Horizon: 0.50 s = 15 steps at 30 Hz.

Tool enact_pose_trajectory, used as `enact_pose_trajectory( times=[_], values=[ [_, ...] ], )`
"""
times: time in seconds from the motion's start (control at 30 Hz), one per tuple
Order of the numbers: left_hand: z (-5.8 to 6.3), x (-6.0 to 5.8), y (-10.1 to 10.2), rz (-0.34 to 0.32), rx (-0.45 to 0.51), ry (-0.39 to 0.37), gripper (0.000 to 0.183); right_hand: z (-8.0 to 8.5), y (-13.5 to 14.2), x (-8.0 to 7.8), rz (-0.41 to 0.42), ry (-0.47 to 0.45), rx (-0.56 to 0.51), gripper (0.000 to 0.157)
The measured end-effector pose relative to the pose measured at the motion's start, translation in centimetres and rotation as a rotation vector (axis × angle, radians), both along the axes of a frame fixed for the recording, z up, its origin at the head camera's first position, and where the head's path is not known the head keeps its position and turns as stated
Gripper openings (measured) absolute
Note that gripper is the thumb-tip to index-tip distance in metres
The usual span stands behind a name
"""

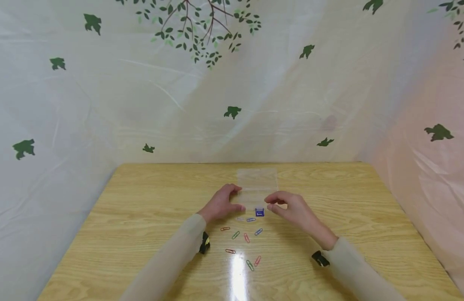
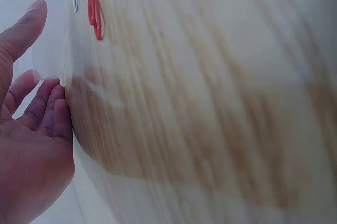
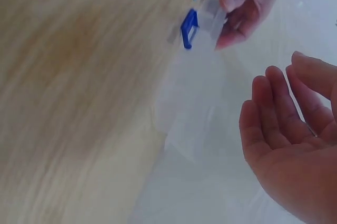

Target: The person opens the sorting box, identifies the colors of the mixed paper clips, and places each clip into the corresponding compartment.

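A clear plastic box (image 1: 252,200) lies on the table with its see-through lid (image 1: 257,179) tipped back toward the wall. At the box's front edge sits a blue latch (image 1: 259,212), also plain in the right wrist view. My left hand (image 1: 225,201) grips the left side of the box, thumb at the front corner and fingers farther back. Just off the box's right side hovers my right hand (image 1: 292,207), its fingers bent loosely and holding nothing. Several coloured paper clips (image 1: 246,238) lie scattered in front of the box.
The wooden table (image 1: 141,234) runs back to a pale sheet (image 1: 160,125) printed with leaves and birds. Light glares off the tabletop near the closest clips. A dark strap buckle (image 1: 204,243) hangs at the left wrist, another buckle (image 1: 320,258) at the right.
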<state>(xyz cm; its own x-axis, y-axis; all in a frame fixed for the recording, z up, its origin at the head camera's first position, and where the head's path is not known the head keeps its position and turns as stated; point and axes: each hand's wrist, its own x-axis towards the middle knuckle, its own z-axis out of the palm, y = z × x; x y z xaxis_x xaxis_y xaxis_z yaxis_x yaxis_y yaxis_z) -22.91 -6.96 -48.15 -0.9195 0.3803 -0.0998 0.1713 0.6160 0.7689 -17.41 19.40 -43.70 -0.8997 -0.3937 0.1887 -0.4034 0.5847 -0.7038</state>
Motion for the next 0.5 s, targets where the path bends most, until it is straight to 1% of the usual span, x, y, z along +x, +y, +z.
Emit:
enact_pose_trajectory(
  times=[0.17, 0.37, 0.5],
  values=[
    [-0.1, -0.1, -0.1, -0.004, -0.004, 0.007, 0.066, -0.3, -0.3, 0.7, 0.047, -0.078, -0.010, 0.016],
    [-0.3, -0.1, -0.1, -0.016, 0.002, 0.018, 0.066, -1.0, -0.6, 1.1, 0.112, -0.117, -0.017, 0.016],
    [-0.2, -0.1, -0.1, -0.020, 0.012, 0.025, 0.066, -1.4, -0.7, 1.3, 0.144, -0.176, -0.021, 0.017]
  ],
)
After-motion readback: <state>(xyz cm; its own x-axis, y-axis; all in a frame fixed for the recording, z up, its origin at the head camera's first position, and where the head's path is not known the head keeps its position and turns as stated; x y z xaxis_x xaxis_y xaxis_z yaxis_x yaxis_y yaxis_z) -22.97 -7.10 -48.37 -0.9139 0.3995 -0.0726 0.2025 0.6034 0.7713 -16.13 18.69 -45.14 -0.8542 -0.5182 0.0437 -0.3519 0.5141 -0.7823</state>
